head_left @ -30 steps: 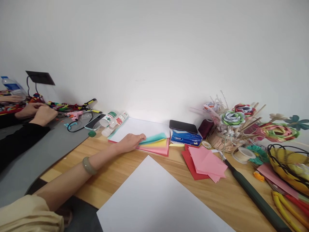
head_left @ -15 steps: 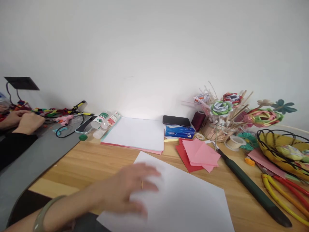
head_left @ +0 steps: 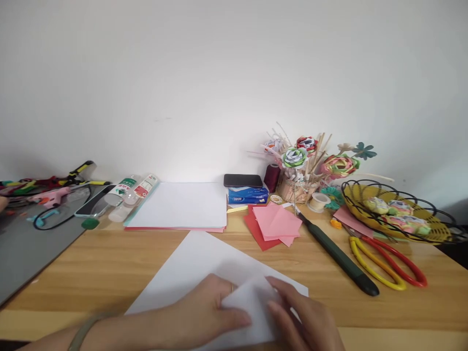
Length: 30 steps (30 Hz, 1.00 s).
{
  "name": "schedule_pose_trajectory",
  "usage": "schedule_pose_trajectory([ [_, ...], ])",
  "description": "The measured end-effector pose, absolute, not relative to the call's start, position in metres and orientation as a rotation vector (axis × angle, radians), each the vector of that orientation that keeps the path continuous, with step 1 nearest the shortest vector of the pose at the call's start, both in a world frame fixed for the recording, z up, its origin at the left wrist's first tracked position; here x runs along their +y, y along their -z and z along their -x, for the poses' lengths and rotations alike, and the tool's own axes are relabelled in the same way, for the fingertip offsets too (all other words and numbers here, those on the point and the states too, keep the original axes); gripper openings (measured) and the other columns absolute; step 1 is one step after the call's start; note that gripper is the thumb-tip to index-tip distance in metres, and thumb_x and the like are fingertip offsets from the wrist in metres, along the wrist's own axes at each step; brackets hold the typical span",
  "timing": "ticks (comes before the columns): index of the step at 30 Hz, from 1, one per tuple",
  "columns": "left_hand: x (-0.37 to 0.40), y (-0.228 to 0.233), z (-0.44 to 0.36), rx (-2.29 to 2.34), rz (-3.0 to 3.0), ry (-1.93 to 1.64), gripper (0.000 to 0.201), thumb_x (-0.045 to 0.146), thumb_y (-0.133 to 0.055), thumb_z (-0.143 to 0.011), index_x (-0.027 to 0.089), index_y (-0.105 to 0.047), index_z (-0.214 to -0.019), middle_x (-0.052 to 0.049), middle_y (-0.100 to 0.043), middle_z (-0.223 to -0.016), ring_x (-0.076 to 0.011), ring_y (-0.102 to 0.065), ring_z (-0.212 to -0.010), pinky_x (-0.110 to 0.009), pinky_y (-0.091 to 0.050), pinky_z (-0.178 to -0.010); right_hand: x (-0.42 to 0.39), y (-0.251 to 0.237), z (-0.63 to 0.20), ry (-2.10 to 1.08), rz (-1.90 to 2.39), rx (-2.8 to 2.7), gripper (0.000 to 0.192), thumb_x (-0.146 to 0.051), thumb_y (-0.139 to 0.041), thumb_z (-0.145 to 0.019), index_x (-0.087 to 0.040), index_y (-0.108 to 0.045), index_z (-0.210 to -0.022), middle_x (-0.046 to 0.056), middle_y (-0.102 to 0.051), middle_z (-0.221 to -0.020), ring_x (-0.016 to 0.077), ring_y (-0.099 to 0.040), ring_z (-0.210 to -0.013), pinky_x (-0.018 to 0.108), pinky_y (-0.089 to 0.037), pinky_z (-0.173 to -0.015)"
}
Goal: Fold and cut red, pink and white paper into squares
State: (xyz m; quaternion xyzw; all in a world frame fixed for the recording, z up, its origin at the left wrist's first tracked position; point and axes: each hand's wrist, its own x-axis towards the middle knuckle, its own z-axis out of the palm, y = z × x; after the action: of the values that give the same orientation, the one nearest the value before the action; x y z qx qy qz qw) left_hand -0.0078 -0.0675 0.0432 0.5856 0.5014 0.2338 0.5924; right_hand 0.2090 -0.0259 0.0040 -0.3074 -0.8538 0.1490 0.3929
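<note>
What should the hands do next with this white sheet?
Probably press the raised flap flat: the left hand and right hand both rest on the white sheet, with a lifted fold of it between their fingers, not yet creased down on the table.

Both hands on a sheet of paper at the bottom centre of a cluttered table.

The left hand [head_left: 204,314] and right hand [head_left: 303,319] rest on the sheet of paper [head_left: 197,258] at lower centre. Above it lies a paper stack [head_left: 179,212], with bottles [head_left: 126,192] to its left and a tissue pack [head_left: 247,195] to its right, a phone [head_left: 243,180] on top of that. Folded squares [head_left: 276,224] lie right of centre, a vase of paper flowers [head_left: 298,187] above them. At far right sits a wire basket [head_left: 398,226], scissors [head_left: 383,261] below it.
</note>
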Motion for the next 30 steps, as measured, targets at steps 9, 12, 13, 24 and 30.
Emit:
schedule_pose_trajectory([
  [9,-0.033,0.008,0.017,1.123,-0.912,-0.881,0.046,0.036,-0.077,-0.062,0.015,-0.060,-0.100,-0.002,-0.062,-0.087,-0.0158,-0.059,-0.077,-0.025,-0.043,-0.066,-0.008,0.026,-0.234,-0.888,1.196,-2.105,0.040,-0.044,-0.043,-0.091,-0.021,-0.058,-0.120,-0.002,-0.060,-0.067,0.0121,-0.057,-0.058,0.023,-0.046,-0.058],
  [12,-0.018,0.011,0.021,1.158,-1.075,-0.885,0.071,0.028,-0.075,-0.061,0.020,-0.047,-0.126,-0.001,-0.056,-0.097,-0.0109,-0.053,-0.070,-0.023,-0.042,-0.060,-0.005,0.022,-0.239,-0.920,1.226,-2.150,0.040,-0.047,-0.044,-0.090,-0.024,-0.062,-0.117,0.002,-0.067,-0.081,0.0154,-0.063,-0.076,0.025,-0.049,-0.070],
  [13,-0.012,0.010,0.022,1.154,-1.135,-0.852,0.073,0.025,-0.074,-0.062,0.020,-0.045,-0.129,-0.001,-0.055,-0.098,-0.0090,-0.050,-0.066,-0.022,-0.040,-0.057,-0.003,0.019,-0.241,-0.934,1.241,-2.153,0.039,-0.048,-0.045,-0.089,-0.025,-0.063,-0.116,0.004,-0.069,-0.092,0.0170,-0.064,-0.087,0.026,-0.049,-0.078],
  [24,-0.002,0.005,0.025,1.312,-1.643,-0.597,0.026,0.016,-0.051,-0.075,0.018,-0.072,-0.090,-0.001,-0.063,-0.082,-0.0134,-0.054,-0.071,-0.023,-0.040,-0.063,0.016,0.005,-0.236,-0.843,1.390,-2.322,0.039,-0.042,-0.035,-0.092,-0.023,-0.066,-0.108,0.007,-0.068,-0.108,0.0202,-0.063,-0.099,0.032,-0.049,-0.086],
  [30,-0.003,0.003,0.027,1.401,-1.677,-0.572,0.027,0.016,-0.047,-0.076,0.019,-0.069,-0.090,0.000,-0.063,-0.080,-0.0137,-0.054,-0.069,-0.022,-0.040,-0.062,0.015,0.005,-0.228,-0.698,1.481,-2.375,0.041,-0.036,-0.028,-0.094,-0.022,-0.062,-0.114,0.009,-0.066,-0.109,0.0205,-0.065,-0.093,0.035,-0.050,-0.084],
])
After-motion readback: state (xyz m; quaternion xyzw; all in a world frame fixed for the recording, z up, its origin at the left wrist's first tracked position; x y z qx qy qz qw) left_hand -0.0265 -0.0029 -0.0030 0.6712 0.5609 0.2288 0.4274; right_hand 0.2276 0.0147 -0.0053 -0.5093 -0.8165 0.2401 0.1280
